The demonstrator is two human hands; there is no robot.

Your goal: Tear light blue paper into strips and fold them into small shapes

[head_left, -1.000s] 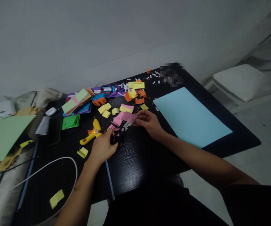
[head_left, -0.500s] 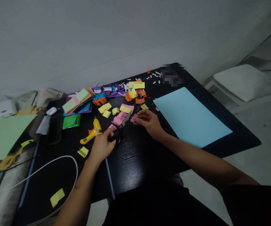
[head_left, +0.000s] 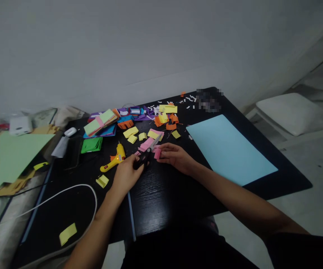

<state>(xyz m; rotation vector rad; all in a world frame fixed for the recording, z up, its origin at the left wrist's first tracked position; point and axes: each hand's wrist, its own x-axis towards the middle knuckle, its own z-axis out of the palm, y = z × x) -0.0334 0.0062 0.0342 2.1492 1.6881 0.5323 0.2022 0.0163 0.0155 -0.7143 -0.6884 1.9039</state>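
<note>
My left hand [head_left: 128, 170] is closed around the black handles of a pair of scissors [head_left: 149, 150], whose blades point away and to the right. Between the fingers of my right hand [head_left: 177, 157] is a small pink paper piece [head_left: 157, 153], held just right of the scissors' pivot. More pink paper pieces [head_left: 145, 144] lie on the black table behind the blades, partly covered by them. A yellow hot glue gun [head_left: 118, 157] rests left of the scissors. Beyond it are several small yellow paper pieces [head_left: 131, 132].
A light blue sheet [head_left: 231, 149] lies on the right of the table. Stacked coloured papers [head_left: 101, 123], green pieces [head_left: 92, 145] and a dark phone [head_left: 73, 152] are at the left. A white cable [head_left: 94, 194] loops near the front. A white stool [head_left: 287, 112] stands beyond the table.
My right hand has brought the pink paper piece left and lower, close beside the scissors. My left hand has shifted slightly right with the scissors. The whole view sits a little lower.
</note>
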